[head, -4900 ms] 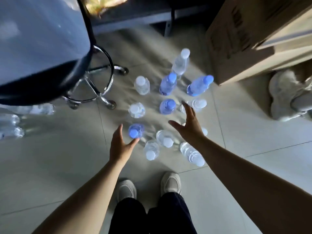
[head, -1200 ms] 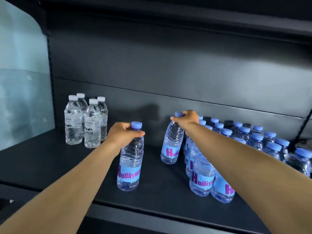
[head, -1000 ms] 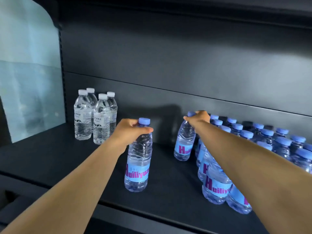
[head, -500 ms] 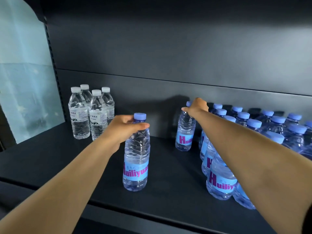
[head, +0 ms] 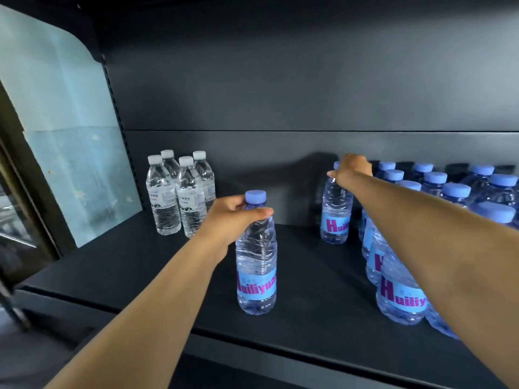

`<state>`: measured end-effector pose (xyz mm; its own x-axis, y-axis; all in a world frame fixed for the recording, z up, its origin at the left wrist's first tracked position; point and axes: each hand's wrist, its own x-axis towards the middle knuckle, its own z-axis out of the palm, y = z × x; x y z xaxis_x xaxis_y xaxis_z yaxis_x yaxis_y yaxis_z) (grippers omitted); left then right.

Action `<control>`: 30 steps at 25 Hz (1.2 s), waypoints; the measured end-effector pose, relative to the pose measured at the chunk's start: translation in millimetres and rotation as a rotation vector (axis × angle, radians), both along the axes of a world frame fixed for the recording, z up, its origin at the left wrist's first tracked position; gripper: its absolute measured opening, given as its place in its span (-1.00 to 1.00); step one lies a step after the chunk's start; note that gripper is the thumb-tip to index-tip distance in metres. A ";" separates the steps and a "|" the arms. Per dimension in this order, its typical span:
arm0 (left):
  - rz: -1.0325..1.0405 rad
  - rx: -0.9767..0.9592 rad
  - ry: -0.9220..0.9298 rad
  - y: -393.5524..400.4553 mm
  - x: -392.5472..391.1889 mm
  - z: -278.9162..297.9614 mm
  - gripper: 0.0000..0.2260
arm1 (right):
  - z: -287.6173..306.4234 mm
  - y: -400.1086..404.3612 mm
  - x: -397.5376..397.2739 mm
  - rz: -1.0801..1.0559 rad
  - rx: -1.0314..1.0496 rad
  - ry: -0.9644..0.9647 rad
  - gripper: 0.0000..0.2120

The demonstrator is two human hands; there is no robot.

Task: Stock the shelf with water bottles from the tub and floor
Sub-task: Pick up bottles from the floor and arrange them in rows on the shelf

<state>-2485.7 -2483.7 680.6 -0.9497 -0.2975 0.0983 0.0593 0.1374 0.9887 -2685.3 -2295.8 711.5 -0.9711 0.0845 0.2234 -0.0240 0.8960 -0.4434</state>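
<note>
Shelf [head: 309, 279], two blue-capped bottles upright: left hand [head: 233, 217] grips front bottle [head: 257, 265] by neck, right hand [head: 352, 168] grips back bottle [head: 335, 211] beside stocked rows [head: 449, 186]; advisable to slide each flush, release gently.

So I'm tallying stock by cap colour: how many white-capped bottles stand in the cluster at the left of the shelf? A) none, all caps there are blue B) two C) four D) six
C: four white caps show in the white-capped cluster at the left of the shelf, standing two by two, apart from the blue-capped bottles on the right.
</note>
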 end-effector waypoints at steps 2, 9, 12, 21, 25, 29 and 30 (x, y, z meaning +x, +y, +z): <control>-0.007 -0.007 -0.002 -1.7 0.8 -0.7 -0.83 | -1.5 -1.0 -2.2 -0.007 0.025 0.018 -0.69; -0.021 -0.018 -0.008 -2.0 0.7 -0.2 -0.82 | 0.5 9.1 -6.8 0.016 0.099 -0.028 -0.68; -0.021 -0.020 -0.006 -3.2 -1.3 -0.3 -0.81 | -2.1 4.1 -7.4 0.041 0.150 -0.048 -0.61; -0.018 -0.084 -0.048 3.6 -3.2 1.1 -0.87 | 66.9 51.2 41.6 0.151 0.160 0.020 -0.23; -0.056 -0.073 -0.120 -1.9 -2.9 8.7 -0.84 | 97.2 86.6 71.5 0.224 0.404 0.044 -0.18; -0.141 -0.130 -0.118 14.8 -5.8 20.1 -0.82 | 113.9 115.6 101.8 0.214 0.643 -0.014 -0.13; -0.155 -0.139 -0.112 23.1 -9.2 22.7 -0.79 | 117.6 123.5 107.9 0.202 0.658 -0.038 -0.13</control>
